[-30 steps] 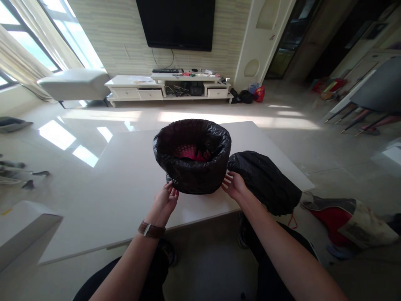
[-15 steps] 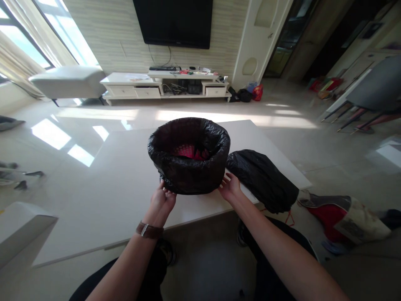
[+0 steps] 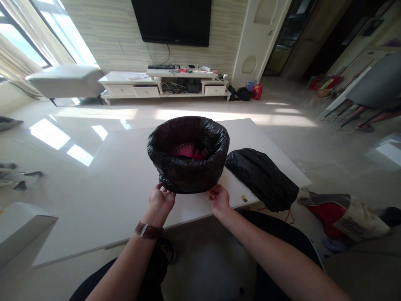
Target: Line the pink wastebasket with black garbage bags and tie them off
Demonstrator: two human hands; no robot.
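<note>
In the middle of the head view a wastebasket (image 3: 188, 150), reddish-pink with holes in its side, is lined with a black garbage bag (image 3: 191, 174). The bag is folded over the rim and hangs down the outside, hiding most of the basket. My left hand (image 3: 161, 200), below a brown wristwatch, has its fingers curled at the bag's lower left edge. At the lower right edge, my right hand (image 3: 218, 197) is closed on the bag's hem, fingertips partly hidden. Beneath is a white table (image 3: 103, 184). To the right lies another black plastic bag (image 3: 265, 177) with red drawstrings.
A cloth bag (image 3: 360, 217) in red and beige lies on the floor at right. Across the room stand a low TV cabinet (image 3: 131, 90) and a grey bench (image 3: 65, 83). A grey chair (image 3: 376, 88) is at far right. A small sticker (image 3: 244, 199) marks the table's near edge.
My right hand has moved left and slightly down, from the basket's right side to the lower front edge of the bag. My left hand has stayed almost in place.
</note>
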